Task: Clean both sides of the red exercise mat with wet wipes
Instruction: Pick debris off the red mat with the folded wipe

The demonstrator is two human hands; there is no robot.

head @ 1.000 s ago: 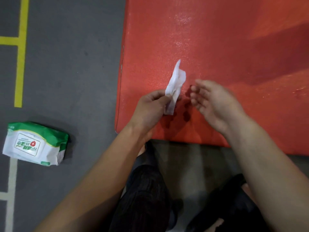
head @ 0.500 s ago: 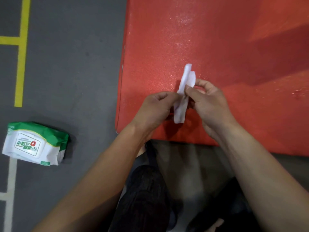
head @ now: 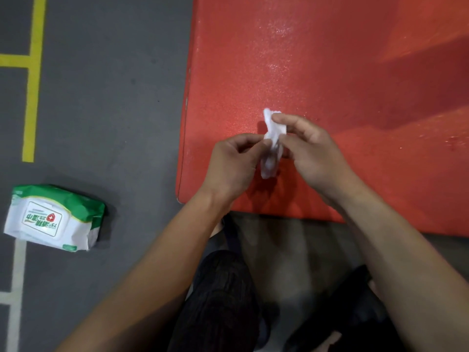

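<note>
The red exercise mat (head: pixel 317 72) lies flat on the grey floor and fills the upper right of the view; its surface glistens in patches. A white wet wipe (head: pixel 272 141), folded and crumpled, is held above the mat's near left corner. My left hand (head: pixel 233 165) pinches the wipe's left edge. My right hand (head: pixel 312 151) pinches its top and right side between thumb and fingers. The wipe's lower end hangs free between both hands.
A green and white pack of wet wipes (head: pixel 53 217) lies on the grey floor (head: pixel 114 97) to the left of the mat, lid shut. Yellow lines (head: pixel 34 80) and a white line (head: pixel 17 288) mark the floor at the far left. My dark-clad knees (head: pixel 223 301) are below the mat's near edge.
My right hand came in from the right and took hold of the wipe, which my left hand held alone. The wipe went from a long upright strip to a shorter, bunched fold.
</note>
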